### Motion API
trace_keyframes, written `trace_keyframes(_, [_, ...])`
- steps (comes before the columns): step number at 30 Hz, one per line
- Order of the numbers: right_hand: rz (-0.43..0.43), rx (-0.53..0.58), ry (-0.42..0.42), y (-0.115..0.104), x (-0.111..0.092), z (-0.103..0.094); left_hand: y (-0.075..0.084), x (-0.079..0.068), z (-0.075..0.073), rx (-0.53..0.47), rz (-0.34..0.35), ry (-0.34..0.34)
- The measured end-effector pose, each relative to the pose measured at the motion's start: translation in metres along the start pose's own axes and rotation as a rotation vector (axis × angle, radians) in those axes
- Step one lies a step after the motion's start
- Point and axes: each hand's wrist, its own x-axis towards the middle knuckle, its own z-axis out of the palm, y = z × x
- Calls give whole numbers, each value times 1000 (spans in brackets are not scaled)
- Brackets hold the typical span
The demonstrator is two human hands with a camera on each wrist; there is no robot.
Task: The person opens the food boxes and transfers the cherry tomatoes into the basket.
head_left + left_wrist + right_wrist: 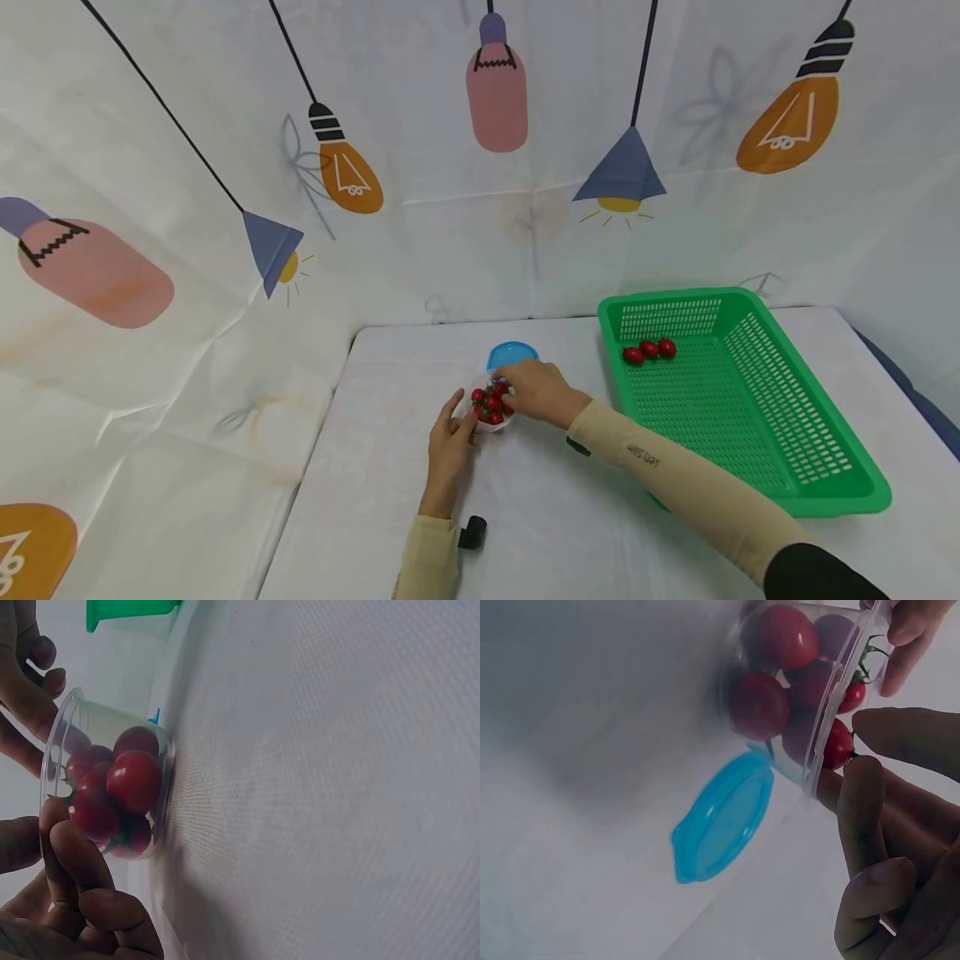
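Observation:
A clear plastic tub (pixel 480 427) filled with several red cherry tomatoes (pixel 133 782), some with green stems, stands on the white-covered table. My left hand (pixel 448 446) holds the tub at its near left side, thumb and fingers at the rim. From the right, my right hand (pixel 542 392) reaches over the rim with its fingers among the tomatoes. Its thumb and a fingertip pinch at a stemmed cherry tomato (pixel 838 744) by the opening; the grip is partly hidden. Just behind the tub lies a blue lid (pixel 512 354).
A large green plastic basket (pixel 817 392) stands on the right of the table, with three tomatoes (pixel 649 349) in its far left corner. Behind and to the left hangs a white cloth (pixel 420 258) printed with lamps. White fabric covers the table (pixel 360 467).

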Motion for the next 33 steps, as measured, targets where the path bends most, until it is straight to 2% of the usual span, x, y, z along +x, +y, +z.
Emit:
trace_keyframes(13, [-13, -92, -11, -2, 6, 6, 2, 0, 0, -14, 19, -10])
trace_keyframes(14, [-19, -99, -10, -2, 6, 6, 7, -2, 0, -13, 21, -15])
trace_keyframes(23, [-11, -179, -16, -3, 7, 14, 1, 0, 0, -25, 25, -8])
trace_keyframes(33, [-27, -179, 18, -8, 4, 13, -1, -1, -1, -16, 30, -2])
